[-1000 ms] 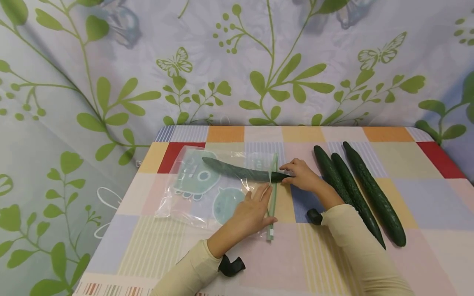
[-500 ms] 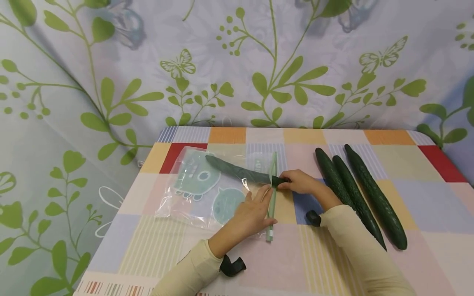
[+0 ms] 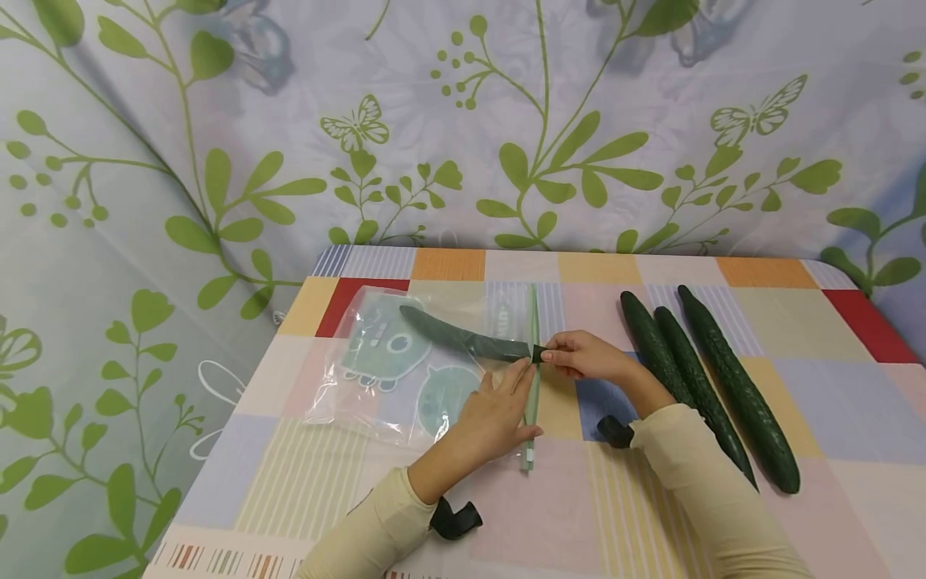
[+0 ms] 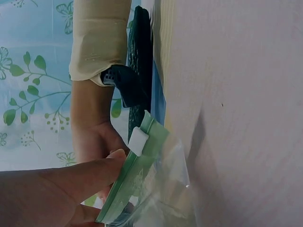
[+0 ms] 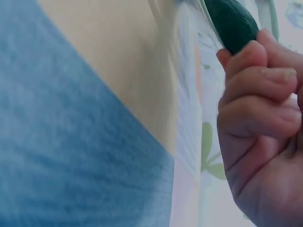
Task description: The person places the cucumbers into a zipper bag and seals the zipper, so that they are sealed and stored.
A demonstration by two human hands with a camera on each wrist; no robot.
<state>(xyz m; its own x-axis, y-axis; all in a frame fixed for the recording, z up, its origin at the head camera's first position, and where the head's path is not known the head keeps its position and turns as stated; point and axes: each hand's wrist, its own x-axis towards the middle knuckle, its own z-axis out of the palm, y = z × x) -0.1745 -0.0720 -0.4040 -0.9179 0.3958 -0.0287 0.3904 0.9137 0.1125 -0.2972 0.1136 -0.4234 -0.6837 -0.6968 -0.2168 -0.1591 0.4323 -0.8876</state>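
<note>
A clear zip bag (image 3: 362, 402) with pale green cartoon prints lies on the table, its green zip edge (image 3: 533, 402) toward the right. Most of a dark green cucumber (image 3: 463, 339) is inside it, seen through the plastic. My right hand (image 3: 589, 355) pinches the cucumber's end at the bag's mouth; in the right wrist view, fingertips grip that cucumber end (image 5: 232, 26) and the other fingers curl. My left hand (image 3: 488, 418) holds the mouth edge, the thumb (image 4: 102, 172) on the green strip (image 4: 142, 156) near its white slider (image 4: 138, 141).
Three cucumbers lie side by side at the right, one of them (image 3: 738, 390) outermost, close to my right forearm. A patchwork cloth (image 3: 846, 410) covers the table. Behind it hangs a leaf-patterned curtain (image 3: 405, 48). Black straps (image 3: 456, 520) hang at both wrists.
My right hand has moved left, toward the bag's mouth, and the cucumber has slid further into the bag. Its fingers have closed more tightly on the end. The left hand stays at the zip edge.
</note>
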